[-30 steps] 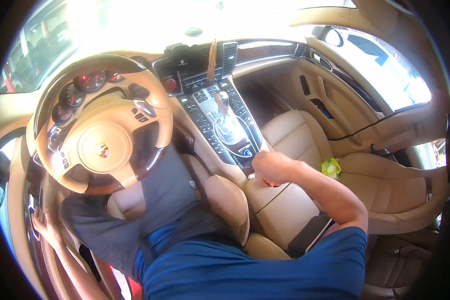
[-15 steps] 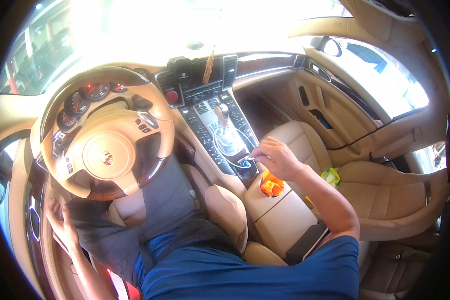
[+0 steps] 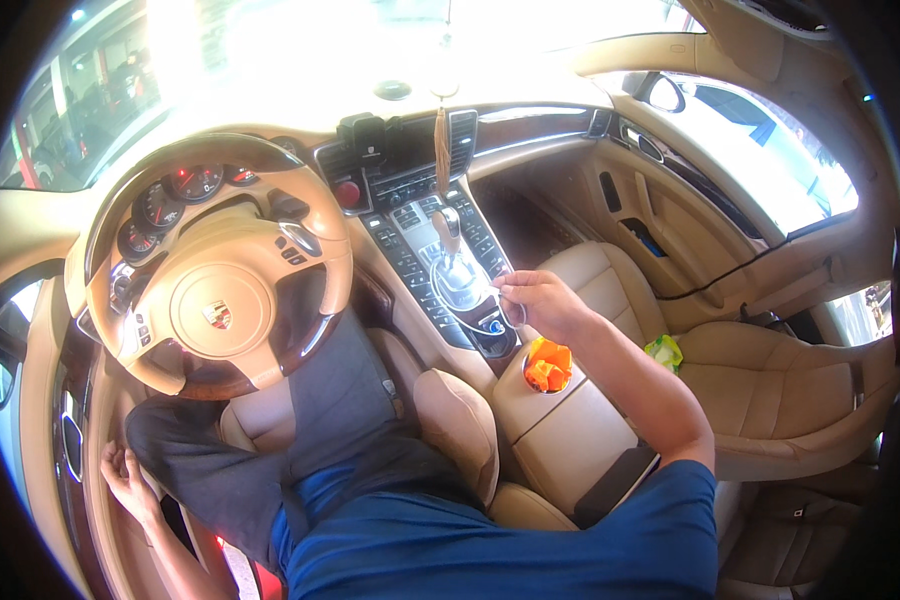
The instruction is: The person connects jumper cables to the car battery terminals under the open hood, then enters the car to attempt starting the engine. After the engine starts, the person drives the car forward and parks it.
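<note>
Since a second ago my right hand point(image 3: 545, 300) has lifted off the tan leather armrest point(image 3: 570, 440) and moved forward over the centre console point(image 3: 440, 290), fingers pinched on a thin clear loop I cannot identify. An orange crumpled wrapper point(image 3: 547, 366) now shows in the cup holder just below that hand. My left hand point(image 3: 130, 485) hangs low beside the seat, fingers loosely spread, holding nothing. On the tan passenger seat point(image 3: 770, 380) lies a small green-yellow packet point(image 3: 663, 350).
</note>
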The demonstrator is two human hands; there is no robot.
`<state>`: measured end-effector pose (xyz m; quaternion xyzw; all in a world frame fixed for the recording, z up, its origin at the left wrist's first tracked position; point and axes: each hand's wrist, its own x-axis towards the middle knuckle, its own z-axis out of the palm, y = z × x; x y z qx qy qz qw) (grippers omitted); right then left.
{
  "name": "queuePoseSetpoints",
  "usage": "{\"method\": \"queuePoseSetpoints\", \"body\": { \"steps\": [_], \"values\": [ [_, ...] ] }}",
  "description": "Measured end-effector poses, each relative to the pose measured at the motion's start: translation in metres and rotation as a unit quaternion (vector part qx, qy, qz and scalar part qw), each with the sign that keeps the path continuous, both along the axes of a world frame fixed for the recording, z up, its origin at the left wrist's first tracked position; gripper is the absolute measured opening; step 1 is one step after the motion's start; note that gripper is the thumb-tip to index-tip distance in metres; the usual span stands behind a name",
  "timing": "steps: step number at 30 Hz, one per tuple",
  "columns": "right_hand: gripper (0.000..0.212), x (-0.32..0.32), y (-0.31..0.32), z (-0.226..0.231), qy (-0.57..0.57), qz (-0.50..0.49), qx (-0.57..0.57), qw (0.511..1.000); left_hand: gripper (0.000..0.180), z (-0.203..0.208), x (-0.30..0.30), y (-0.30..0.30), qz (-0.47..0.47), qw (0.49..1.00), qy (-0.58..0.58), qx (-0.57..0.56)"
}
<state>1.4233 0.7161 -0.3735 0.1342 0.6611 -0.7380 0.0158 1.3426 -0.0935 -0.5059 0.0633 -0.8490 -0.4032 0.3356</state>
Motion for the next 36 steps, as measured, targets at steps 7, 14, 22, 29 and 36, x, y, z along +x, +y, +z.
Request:
{"method": "queuePoseSetpoints", "body": {
  "steps": [7, 14, 22, 29, 36],
  "values": [
    [0.026, -0.010, 0.004, -0.004, -0.025, 0.006, -0.090, 0.996, 0.044, -0.009, 0.016, -0.015, 0.051, 0.999, -0.009, -0.007],
    [0.027, -0.011, 0.000, -0.004, -0.024, 0.008, -0.098, 0.995, 0.041, -0.013, 0.038, -0.010, 0.077, 0.995, 0.028, -0.061],
    [0.030, -0.006, 0.001, -0.012, -0.012, 0.053, 0.288, 0.956, 0.043, -0.038, 0.070, -0.033, 0.184, 0.968, -0.016, -0.167],
    [0.038, 0.006, 0.016, -0.014, -0.044, 0.147, 0.518, 0.842, 0.051, -0.062, 0.079, -0.035, 0.210, 0.956, -0.095, -0.182],
    [0.039, 0.005, 0.024, -0.019, -0.124, 0.185, 0.523, 0.822, 0.058, -0.062, 0.069, -0.029, 0.216, 0.945, -0.136, -0.202]
  ]
}}
